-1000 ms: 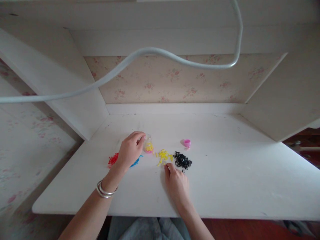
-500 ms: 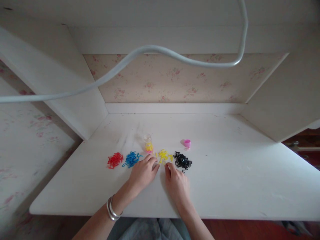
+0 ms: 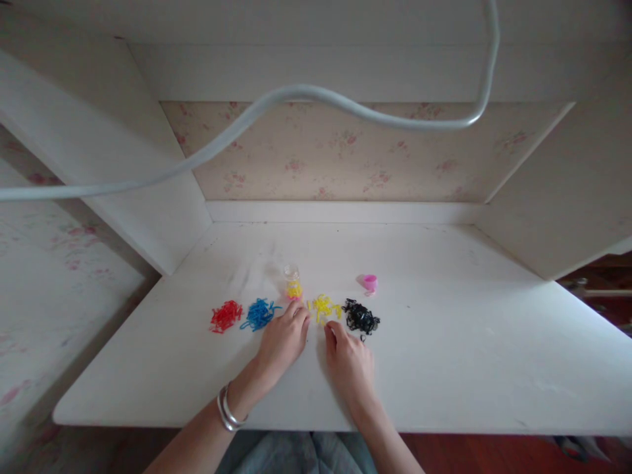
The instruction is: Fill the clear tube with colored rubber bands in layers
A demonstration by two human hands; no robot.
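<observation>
My left hand (image 3: 285, 334) is closed, its fingertips close to the near end of a small clear jar (image 3: 291, 271) that holds yellow bands and shows pink at its near end. Whatever those fingers hold is hidden. My right hand (image 3: 349, 361) rests on the desk in a pinch at the near edge of a loose pile of yellow rubber bands (image 3: 323, 306); I cannot make out anything between its fingertips. A pile of blue rubber bands (image 3: 259, 315) lies just left of my left hand. Black rubber bands (image 3: 362, 317) are heaped beyond my right hand.
Red rubber bands (image 3: 226, 316) form a pile at the far left of the row. A pink cap (image 3: 370, 283) stands behind the black pile. The white desk (image 3: 454, 342) has side panels and a back board, and a white cable (image 3: 306, 94) hangs across above it.
My left hand has drawn its thumb in against the fingers and turned slightly, its fingertips nearer the jar. The right hand stays almost where it was.
</observation>
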